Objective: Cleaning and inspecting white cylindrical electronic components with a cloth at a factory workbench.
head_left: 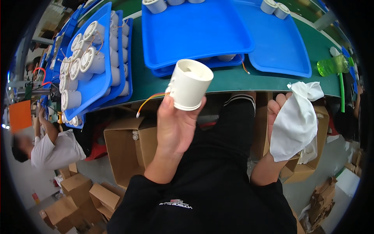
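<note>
Your black shirt lies closest, its chest carrying a short line of pale lettering with a tiny flag-like emblem above it. Past that, your left hand holds up an off-white cylinder in front of the green table's near edge, thumb on one side of its lower end and fingers round the other. It tilts a little to the right, so you look into the recessed upper end, where a rounded hub sits; the wall is smooth, a thin lip rings the base, and small bumps run down its left side. From there a red, orange and yellow lead hangs out — tipped with a small white connector. Your right hand, fingers curled and partly covered, grips a white cloth well apart from the cylinder. Beyond stand a middle blue tray and, leftward, stacked blue trays of similar white parts — some trailing wires.
</note>
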### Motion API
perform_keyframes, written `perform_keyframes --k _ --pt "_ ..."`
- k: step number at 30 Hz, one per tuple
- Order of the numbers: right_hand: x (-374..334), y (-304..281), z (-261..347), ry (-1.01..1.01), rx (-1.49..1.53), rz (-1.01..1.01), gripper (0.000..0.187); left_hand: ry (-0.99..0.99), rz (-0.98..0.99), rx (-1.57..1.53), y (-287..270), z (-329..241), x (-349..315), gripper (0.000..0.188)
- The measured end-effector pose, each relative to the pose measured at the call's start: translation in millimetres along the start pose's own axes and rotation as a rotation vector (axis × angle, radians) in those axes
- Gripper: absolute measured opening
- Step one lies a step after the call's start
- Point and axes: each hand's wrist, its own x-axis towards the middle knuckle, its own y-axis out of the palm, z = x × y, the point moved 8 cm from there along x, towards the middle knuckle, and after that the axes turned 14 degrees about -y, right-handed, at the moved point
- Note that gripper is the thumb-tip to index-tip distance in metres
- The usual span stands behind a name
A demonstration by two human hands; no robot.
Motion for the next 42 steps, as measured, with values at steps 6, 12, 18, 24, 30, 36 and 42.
perform_keyframes --k 6,12,18,24,30,36,42 --pt "-18.7 -55.5 13.1 -0.18 -0.994 -0.137 0.035 -0.376 0.085 -0.568 1.0 36.9 6.0 0.055" --pt "-11.8 -8.2 -10.9 -0.468 -1.623 0.503 0.031 -0.534 0.121 -0.803 2.3 56.3 4.9 0.065" --pt "-27.5 -75.5 -28.3 0.128 -0.416 -0.346 0.033 -0.59 0.171 -0.902 1.1 61.8 5.6 0.064" --pt "-16.7 -67.8 -33.8 0.125 -0.261 -0.246 0.031 -0.735 0.338 -1.008 12.9 66.5 6.0 0.06" --pt "-20.9 -71.6 -36.0 0.109 -0.281 -0.266 0.031 -0.763 0.593 -1.116 27.7 74.2 6.6 0.06" --pt "-22.9 -75.4 -30.1 0.109 -0.325 -0.34 0.031 -0.52 0.17 -0.704 9.8 76.4 17.7 0.059" --pt "-20.3 -83.4 -31.8 0.103 -0.273 -0.34 0.031 -0.222 -0.047 -0.276 1.1 61.6 13.8 0.054"
